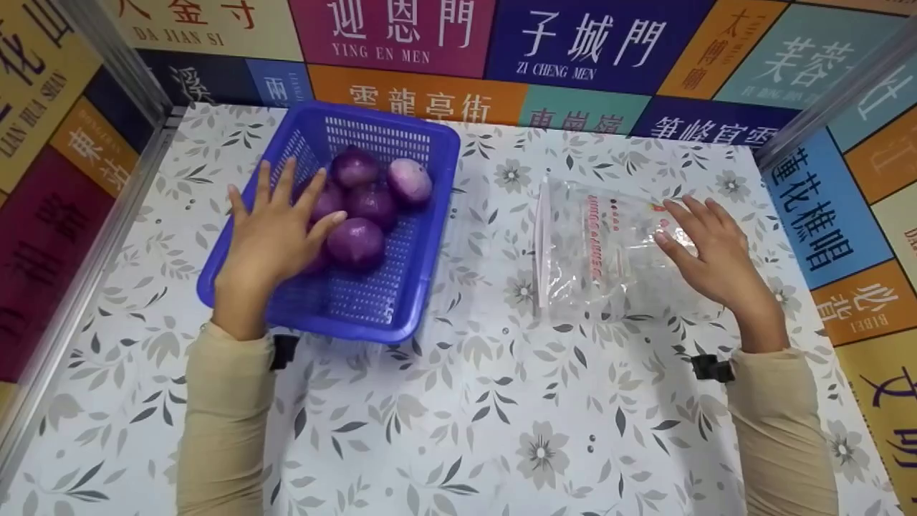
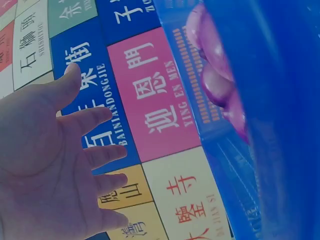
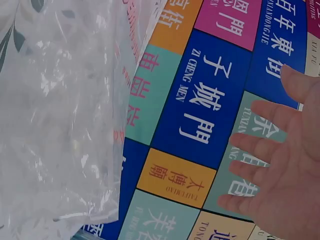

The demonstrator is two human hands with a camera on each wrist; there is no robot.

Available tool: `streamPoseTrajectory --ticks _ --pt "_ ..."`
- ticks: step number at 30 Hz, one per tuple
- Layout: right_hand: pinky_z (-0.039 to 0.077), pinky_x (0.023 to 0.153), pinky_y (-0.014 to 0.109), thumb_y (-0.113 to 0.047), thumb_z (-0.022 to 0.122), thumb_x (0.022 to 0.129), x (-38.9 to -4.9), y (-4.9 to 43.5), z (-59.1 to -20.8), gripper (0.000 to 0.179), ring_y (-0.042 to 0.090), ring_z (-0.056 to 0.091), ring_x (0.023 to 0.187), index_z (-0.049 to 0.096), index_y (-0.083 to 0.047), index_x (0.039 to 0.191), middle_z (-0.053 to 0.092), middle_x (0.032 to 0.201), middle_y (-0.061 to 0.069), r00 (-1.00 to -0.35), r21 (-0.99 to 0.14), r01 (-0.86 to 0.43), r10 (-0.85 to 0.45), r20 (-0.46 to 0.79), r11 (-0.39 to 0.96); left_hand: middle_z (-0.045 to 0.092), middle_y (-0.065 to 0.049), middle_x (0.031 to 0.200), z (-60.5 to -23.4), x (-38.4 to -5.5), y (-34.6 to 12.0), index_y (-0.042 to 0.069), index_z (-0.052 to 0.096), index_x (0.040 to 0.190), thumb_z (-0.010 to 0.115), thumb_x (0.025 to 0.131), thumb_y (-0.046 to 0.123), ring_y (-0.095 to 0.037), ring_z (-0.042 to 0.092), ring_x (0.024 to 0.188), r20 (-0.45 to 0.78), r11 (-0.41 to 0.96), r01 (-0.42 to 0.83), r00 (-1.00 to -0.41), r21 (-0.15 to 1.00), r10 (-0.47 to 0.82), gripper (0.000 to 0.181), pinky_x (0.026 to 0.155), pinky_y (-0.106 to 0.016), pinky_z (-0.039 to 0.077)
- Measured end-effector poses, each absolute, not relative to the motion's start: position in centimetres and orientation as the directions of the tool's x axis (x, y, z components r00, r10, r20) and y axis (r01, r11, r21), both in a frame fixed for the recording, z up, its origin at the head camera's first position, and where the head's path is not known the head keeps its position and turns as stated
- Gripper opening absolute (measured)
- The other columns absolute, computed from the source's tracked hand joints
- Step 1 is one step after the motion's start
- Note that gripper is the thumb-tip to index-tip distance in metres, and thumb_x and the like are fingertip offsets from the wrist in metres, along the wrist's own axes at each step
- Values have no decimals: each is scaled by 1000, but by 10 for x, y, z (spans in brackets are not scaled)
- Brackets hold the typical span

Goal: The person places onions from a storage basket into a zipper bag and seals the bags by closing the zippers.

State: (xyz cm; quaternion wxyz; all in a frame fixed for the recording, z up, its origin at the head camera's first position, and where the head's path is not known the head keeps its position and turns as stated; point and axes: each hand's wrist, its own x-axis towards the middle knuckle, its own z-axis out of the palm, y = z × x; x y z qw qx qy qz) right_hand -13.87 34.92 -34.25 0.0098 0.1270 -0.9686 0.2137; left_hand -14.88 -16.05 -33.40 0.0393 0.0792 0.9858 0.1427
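Two hands out over the worktop (image 1: 458, 430), and both are empty! The left hand (image 1: 269, 236) spreads over the left rim of the blue basket (image 1: 432, 244), upper left of the frame, fingers fanned and released, grasping nothing. The right hand (image 1: 713, 254) is just as loose, fingers apart above the right end of the clear plastic bag (image 1: 605, 251), right of centre.

So where's the danger? The onions (image 1: 356, 242) sit heaped in the basket, round and glossy; a hasty pinch could let one slip and roll, and there's no lip visible along the near side of the worktop to catch it. Press hard on that left rim and the basket could tip, its load being loose. The bag looks thin and lies flat, so a careless tug might slide it, crease it or tear it, and its mouth could cling together if the film sticks.

Now the count! One basket, one bag. Onions: five plain to see, one of them a pale onion (image 1: 409, 181) at the right of the heap, plus what looks like the edge of a sixth under the left hand; more could hide there, I cannot tell. Two hands, and two black wrist pieces (image 1: 284, 351), one per arm.
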Motion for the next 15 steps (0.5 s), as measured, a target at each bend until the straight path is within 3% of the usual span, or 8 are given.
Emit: streamPoseTrajectory --ticks 9,15 --pt "21 101 59 -26 56 92 -143 328 -348 50 43 29 125 45 2 131 40 134 26 -958 -497 -284 -259 121 820 9 -18 150 -327 -155 -136 18 21 146 29 94 55 -38 -5 135 -30 935 197 -976 295 215 64 100 -65 -9" --pt "27 99 57 -27 55 92 -146 318 -351 48 43 36 121 48 4 128 46 129 25 -960 -517 -272 -267 86 812 13 -17 149 -319 -159 -116 18 25 145 36 94 49 -38 0 135 -8 923 234 -969 306 248 60 101 -65 -4"
